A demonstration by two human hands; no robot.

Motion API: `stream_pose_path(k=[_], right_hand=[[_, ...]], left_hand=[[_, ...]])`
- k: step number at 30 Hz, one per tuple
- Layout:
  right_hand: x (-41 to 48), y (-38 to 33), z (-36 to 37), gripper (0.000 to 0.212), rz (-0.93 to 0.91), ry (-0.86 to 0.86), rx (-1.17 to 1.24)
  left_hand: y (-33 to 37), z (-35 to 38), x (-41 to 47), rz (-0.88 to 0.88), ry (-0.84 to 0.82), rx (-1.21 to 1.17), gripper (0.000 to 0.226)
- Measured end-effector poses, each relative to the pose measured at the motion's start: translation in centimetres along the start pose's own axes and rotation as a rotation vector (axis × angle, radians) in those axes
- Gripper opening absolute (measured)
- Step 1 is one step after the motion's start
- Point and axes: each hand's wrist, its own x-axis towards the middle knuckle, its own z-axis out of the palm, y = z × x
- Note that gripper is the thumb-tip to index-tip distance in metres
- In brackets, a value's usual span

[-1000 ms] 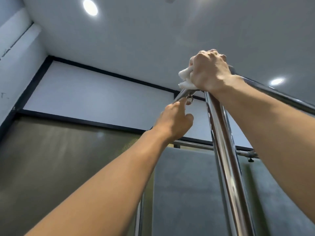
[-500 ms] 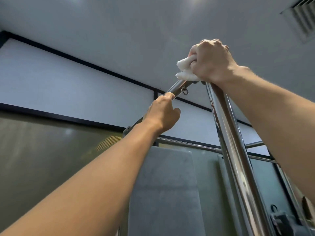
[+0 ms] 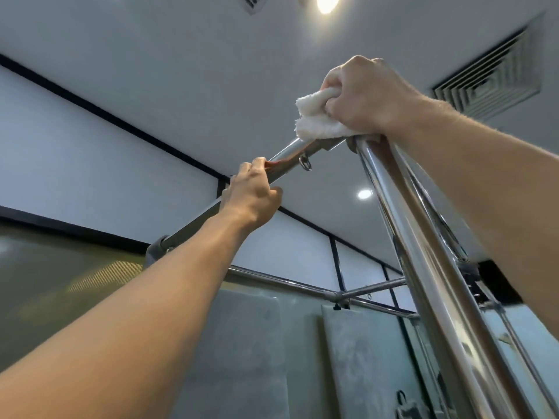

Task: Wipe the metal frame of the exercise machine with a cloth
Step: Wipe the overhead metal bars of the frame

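I look up at the shiny metal frame (image 3: pixel 423 267) of the exercise machine. Its upright post meets an overhead bar (image 3: pixel 290 160) at a top corner joint. My right hand (image 3: pixel 367 96) grips a bunched white cloth (image 3: pixel 314 117) and presses it onto that corner joint. My left hand (image 3: pixel 251 196) is curled round the overhead bar a little left of the joint, just below a small metal eye ring (image 3: pixel 305 163). Both arms reach upward.
More chrome crossbars (image 3: pixel 302 287) run behind, with a clamp joint. Grey padded panels (image 3: pixel 242 358) stand below them. Overhead are the white ceiling, an air vent (image 3: pixel 487 86) and round lights (image 3: pixel 326 3).
My left hand has slid down and left along the overhead bar and closed round it. My right hand stays with the cloth on the corner joint. The view has swung to the right.
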Motion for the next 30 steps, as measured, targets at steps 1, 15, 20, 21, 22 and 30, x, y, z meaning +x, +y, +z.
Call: stream_pose_path(k=[1, 15, 20, 21, 22, 30], right_hand=[[0.1, 0.0, 0.1, 0.021, -0.010, -0.005, -0.032], [0.0, -5.4, 8.7, 0.033, -0.278, -0.328, -0.550], [-1.2, -5.6, 7.3, 0.036, -0.253, -0.142, -0.502], [-0.9, -5.7, 7.6, 0.034, -0.231, -0.110, -0.515], [-0.4, -5.9, 8.3, 0.030, -0.196, -0.091, -0.529], [0.2, -7.8, 13.8, 0.018, -0.175, -0.082, -0.485]], left_hand=[[-0.5, 0.3, 0.1, -0.001, 0.015, -0.019, 0.050], [-6.9, 1.5, 2.3, 0.069, 0.003, -0.061, 0.050], [-8.9, 0.9, 2.6, 0.093, -0.069, -0.097, 0.044], [-9.2, 0.9, 2.7, 0.092, -0.071, -0.104, 0.044], [-9.3, 0.8, 2.8, 0.094, -0.066, -0.110, 0.044], [-10.1, 1.2, 2.6, 0.118, -0.023, -0.092, 0.044]])
